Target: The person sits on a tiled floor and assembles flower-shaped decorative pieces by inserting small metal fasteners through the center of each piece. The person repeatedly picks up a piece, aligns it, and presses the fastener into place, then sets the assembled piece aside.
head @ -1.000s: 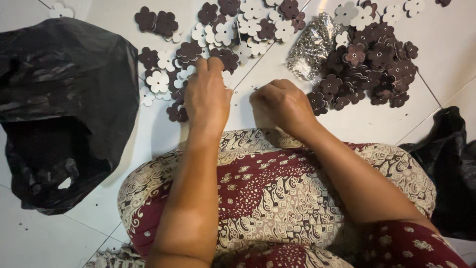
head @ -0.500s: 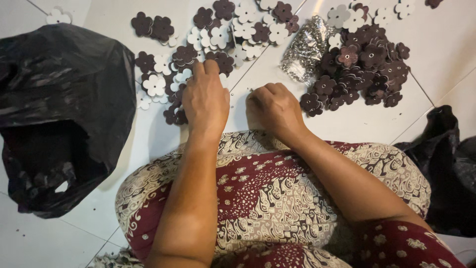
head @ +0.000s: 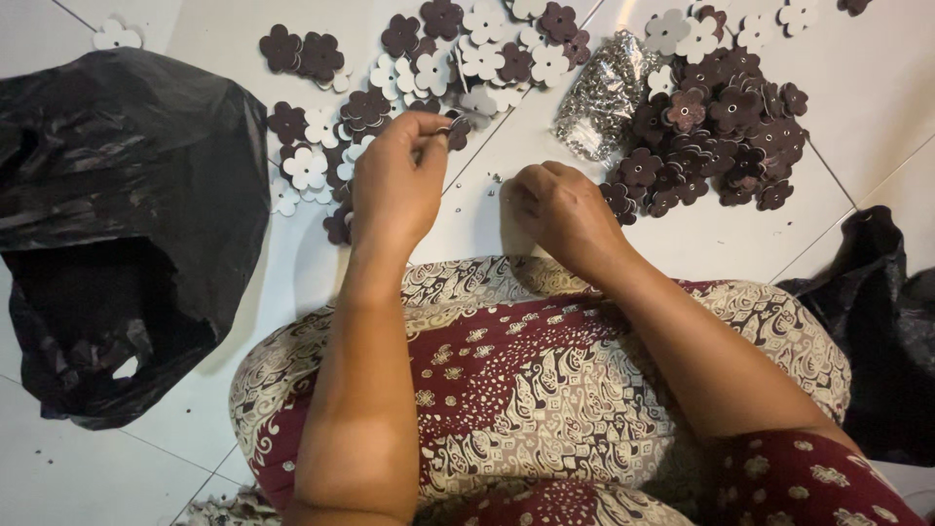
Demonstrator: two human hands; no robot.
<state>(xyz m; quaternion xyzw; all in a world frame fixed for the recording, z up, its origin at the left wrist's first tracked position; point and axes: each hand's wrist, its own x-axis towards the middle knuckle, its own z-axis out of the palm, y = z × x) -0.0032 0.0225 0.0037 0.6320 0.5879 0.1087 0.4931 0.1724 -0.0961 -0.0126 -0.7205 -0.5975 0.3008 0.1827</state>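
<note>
Head view looked straight down at a person seated on a white tiled floor (head: 701, 244), lap covered by a maroon-and-cream patterned cloth (head: 545, 390). Left hand (head: 394, 185) was raised slightly, thumb and fingertips pinched narrow on a small dark flower-shaped piece (head: 456, 127); only its edge showed past the fingers. Right hand (head: 560, 209) was curled into a loose fist, knuckles up, resting low near the floor; whether it held anything could not be told, the palm side was hidden.

Scattered flower cutouts, white and dark brown mixed (head: 429, 73), lay just beyond the left hand. A denser pile of dark brown flowers (head: 721, 131) sat beyond the right hand, with a clear bag of small silvery metal bits (head: 604, 93) touching its left edge. A few loose silvery specks (head: 492, 180) lay on the tile between the hands. A crumpled black plastic bag (head: 127, 224) sat to the left, another dark bag (head: 877, 302) at the right edge.

Handling judgement: flower pieces looked thin, flat and very light, probably foam or felt-like, somewhat flexible, not fragile. A fingertip pinch at a petal or edge should be enough; flat ones on smooth tile might need a nail under the rim to lift. Metal bits looked tiny and slippery, easy to drop.
</note>
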